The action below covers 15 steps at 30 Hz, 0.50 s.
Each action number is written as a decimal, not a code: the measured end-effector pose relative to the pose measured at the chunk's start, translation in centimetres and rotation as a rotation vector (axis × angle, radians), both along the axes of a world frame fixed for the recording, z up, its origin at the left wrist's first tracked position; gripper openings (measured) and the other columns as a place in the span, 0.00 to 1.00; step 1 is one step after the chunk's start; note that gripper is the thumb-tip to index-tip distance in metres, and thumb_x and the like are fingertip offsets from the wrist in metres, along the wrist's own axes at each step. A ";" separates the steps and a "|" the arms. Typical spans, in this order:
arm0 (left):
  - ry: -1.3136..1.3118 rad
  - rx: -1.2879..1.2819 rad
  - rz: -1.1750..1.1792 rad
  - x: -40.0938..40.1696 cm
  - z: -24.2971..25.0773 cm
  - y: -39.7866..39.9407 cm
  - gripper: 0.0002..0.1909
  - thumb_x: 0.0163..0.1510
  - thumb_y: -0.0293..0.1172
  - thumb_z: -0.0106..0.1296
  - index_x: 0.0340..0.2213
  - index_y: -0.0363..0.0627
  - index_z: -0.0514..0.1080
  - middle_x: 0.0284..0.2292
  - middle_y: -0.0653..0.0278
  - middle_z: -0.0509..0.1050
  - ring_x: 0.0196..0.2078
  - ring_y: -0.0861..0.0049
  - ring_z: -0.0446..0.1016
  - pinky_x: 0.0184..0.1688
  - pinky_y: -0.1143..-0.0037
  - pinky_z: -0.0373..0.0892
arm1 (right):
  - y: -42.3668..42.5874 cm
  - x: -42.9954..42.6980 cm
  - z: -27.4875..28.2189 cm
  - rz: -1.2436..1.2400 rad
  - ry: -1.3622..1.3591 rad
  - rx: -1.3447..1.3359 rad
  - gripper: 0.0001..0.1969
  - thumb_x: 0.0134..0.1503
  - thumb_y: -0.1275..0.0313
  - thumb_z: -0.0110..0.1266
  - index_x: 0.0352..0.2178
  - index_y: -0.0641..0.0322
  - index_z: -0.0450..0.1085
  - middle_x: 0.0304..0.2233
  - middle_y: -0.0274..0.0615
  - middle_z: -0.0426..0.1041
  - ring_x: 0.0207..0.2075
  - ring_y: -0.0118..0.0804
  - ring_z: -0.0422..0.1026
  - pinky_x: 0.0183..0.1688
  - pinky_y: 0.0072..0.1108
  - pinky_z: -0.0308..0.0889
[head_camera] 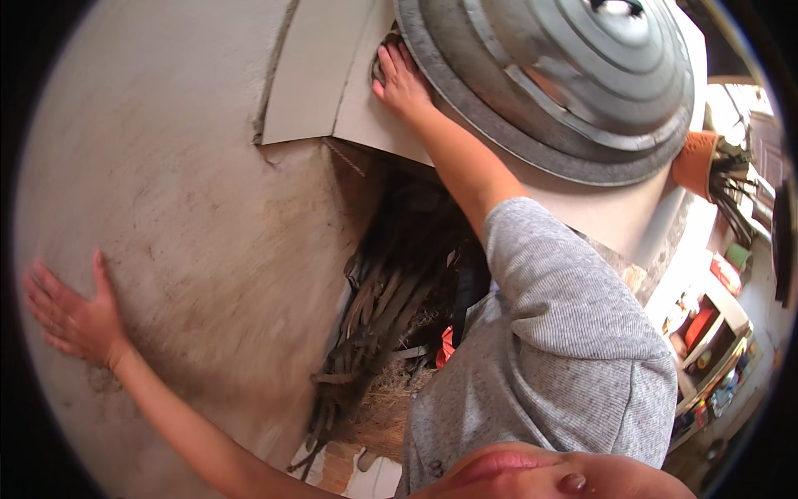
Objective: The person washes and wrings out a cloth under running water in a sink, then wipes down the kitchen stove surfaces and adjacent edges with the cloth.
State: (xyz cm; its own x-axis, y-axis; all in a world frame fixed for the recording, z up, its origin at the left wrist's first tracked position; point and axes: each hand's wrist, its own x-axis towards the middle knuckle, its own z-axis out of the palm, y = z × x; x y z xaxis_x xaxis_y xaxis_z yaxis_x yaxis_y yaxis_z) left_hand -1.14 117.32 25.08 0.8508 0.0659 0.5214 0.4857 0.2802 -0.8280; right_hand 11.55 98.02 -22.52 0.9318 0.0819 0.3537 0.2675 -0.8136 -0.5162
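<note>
My left hand [78, 321] lies spread against a stained, plastered wall [206, 249] at the left, with nothing in it. Near the top middle, my right hand [405, 81] presses on a dark, crumpled cloth [376, 67], mostly hidden under the fingers, on a pale tiled surface [368, 106]. Close beside that hand is the rim of a large, round, ridged metal lid [598, 81] with a handle on top. The lid covers much of the tiled top.
Below the tiled edge is a dark, sooty opening with a pile of sticks [380, 299] and straw [393, 399]. An orange pot [695, 163] holding dark utensils stands right of the lid. Further right are a wooden cabinet [717, 337] with assorted items and a green container [739, 256].
</note>
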 end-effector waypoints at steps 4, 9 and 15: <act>0.093 0.015 -0.356 -0.8 2.5 6.8 0.38 0.41 0.71 0.40 0.48 0.63 0.63 0.49 0.80 0.61 0.52 0.84 0.59 0.47 0.74 0.57 | 0.2 -1.4 0.3 -0.345 0.125 -0.317 0.39 0.49 0.49 0.41 0.55 0.64 0.45 0.57 0.60 0.43 0.59 0.58 0.41 0.59 0.44 0.35; 0.116 0.017 -0.600 -0.2 0.9 3.9 0.36 0.41 0.71 0.40 0.45 0.63 0.67 0.45 0.84 0.66 0.49 0.87 0.63 0.46 0.76 0.58 | -7.6 -10.1 1.1 -0.039 0.193 0.035 0.33 0.51 0.52 0.43 0.54 0.59 0.51 0.53 0.52 0.56 0.53 0.49 0.56 0.55 0.32 0.53; 0.020 -0.026 -0.499 -1.5 1.2 2.1 0.37 0.43 0.71 0.36 0.49 0.65 0.63 0.52 0.82 0.60 0.55 0.88 0.56 0.59 0.74 0.32 | -20.7 -21.3 6.6 0.113 0.641 -0.023 0.28 0.51 0.56 0.44 0.52 0.53 0.55 0.45 0.43 0.64 0.46 0.43 0.64 0.50 0.33 0.56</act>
